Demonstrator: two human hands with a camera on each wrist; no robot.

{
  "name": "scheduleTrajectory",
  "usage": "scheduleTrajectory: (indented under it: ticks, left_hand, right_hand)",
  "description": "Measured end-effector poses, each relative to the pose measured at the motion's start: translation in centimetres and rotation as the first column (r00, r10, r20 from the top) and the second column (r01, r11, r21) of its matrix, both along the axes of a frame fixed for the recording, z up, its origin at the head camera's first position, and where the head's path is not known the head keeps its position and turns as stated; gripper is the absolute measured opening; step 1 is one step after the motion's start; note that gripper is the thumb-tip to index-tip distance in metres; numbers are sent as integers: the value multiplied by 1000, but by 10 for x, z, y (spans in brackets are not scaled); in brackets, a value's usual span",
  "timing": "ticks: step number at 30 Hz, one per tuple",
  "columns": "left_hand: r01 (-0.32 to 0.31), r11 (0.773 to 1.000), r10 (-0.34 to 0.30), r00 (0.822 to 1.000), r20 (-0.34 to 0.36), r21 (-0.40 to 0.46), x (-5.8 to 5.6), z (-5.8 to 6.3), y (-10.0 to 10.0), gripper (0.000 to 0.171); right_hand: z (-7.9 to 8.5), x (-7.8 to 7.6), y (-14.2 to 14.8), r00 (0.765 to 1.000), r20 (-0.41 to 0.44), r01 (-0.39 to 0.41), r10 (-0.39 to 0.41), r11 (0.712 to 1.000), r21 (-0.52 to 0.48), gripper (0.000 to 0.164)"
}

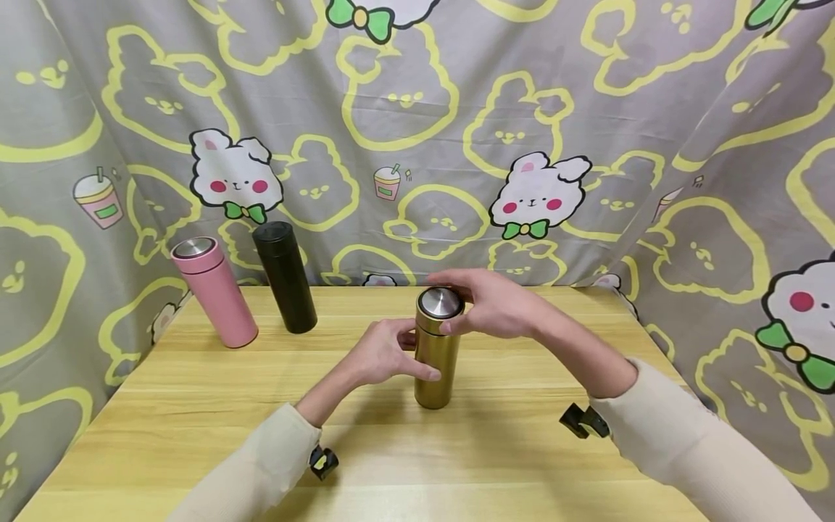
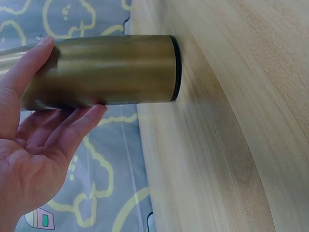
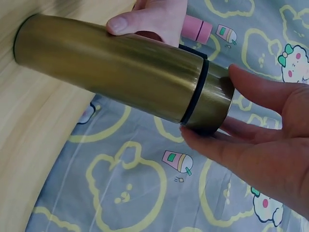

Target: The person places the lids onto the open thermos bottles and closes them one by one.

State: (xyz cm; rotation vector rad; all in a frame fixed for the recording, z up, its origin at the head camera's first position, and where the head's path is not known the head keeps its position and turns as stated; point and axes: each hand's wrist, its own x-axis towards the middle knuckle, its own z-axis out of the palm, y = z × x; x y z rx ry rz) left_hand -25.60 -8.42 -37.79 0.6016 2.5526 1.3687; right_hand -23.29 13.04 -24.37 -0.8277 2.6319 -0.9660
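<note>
A gold thermos bottle (image 1: pixel 435 373) with a silver-topped lid (image 1: pixel 440 303) stands upright on the wooden table. Around the middle of its body is my left hand (image 1: pixel 385 353), thumb across the front and fingers behind. My right hand (image 1: pixel 499 304) holds the lid from the right, its thumb on the near side and its fingers on the far side. In the right wrist view, a dark ring shows between the lid (image 3: pixel 212 96) and the body (image 3: pixel 111 67). The left wrist view shows the bottle's dark base rim (image 2: pixel 176 67) at the table.
A pink thermos bottle (image 1: pixel 218 297) and a black one (image 1: pixel 287 279) stand upright at the back left of the wooden table (image 1: pixel 365 464). Behind the table hangs a grey curtain (image 1: pixel 417 123) with cartoon prints, which also runs along both sides.
</note>
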Motion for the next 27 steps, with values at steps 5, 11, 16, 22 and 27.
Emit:
scheduleTrajectory:
  ticks: [5, 11, 16, 22, 27]
  left_hand:
    - [-3, 1000, 3, 1000, -3, 2, 1, 0, 0, 58]
    - [-14, 1000, 14, 1000, -10, 13, 3, -1, 0, 57]
    - [-15, 1000, 15, 1000, -17, 25, 3, -2, 0, 59]
    - [-20, 999, 20, 1000, -20, 27, 3, -3, 1, 62]
    - [-17, 999, 18, 1000, -23, 30, 3, -3, 1, 62]
  right_hand:
    - [0, 0, -1, 999, -33, -10, 11, 1000, 17, 64]
    - [-5, 0, -4, 995, -79, 67, -67, 998, 1, 64]
    - [-13, 2, -7, 981, -116, 153, -157, 987, -38, 61]
    - [-24, 6, -10, 945, -212, 235, -247, 969, -81, 61]
    - [-29, 7, -11, 927, -256, 256, -273, 962, -99, 61]
